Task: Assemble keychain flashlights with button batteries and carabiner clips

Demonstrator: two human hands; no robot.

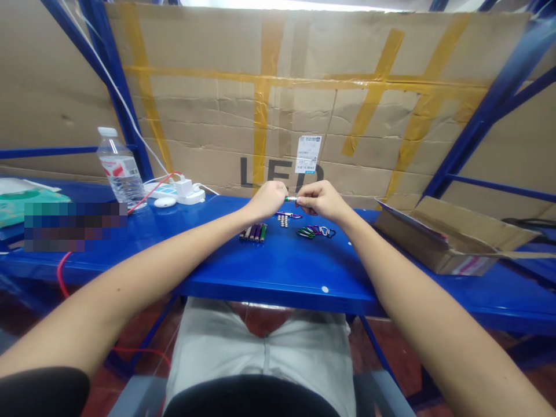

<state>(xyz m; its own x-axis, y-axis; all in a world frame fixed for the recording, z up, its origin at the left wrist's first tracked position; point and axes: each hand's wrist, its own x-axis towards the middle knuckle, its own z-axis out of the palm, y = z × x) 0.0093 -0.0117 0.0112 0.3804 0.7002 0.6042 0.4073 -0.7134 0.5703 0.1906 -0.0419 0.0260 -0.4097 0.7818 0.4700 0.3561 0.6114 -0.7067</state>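
Observation:
Above the far part of the blue table [278, 263], both hands hold a thin green-and-silver tube [291, 199]. My left hand [270, 198] is closed round its green end, which it mostly hides. The fingers of my right hand [319, 200] pinch the silver end. Below the hands lie a purple rod-like piece with a clip [289, 215] and a cluster of small round silver parts [283, 221]. Several purple, green and dark tubes [254, 233] lie side by side at the left. To the right is a loose group of coloured carabiners [315, 231].
An open cardboard box [443, 240] stands on the right. At the left are a water bottle [121, 168], a white power strip [191, 196], a white round case [165, 202] and a green packet [30, 202]. A large cardboard panel [208, 121] rises behind the table.

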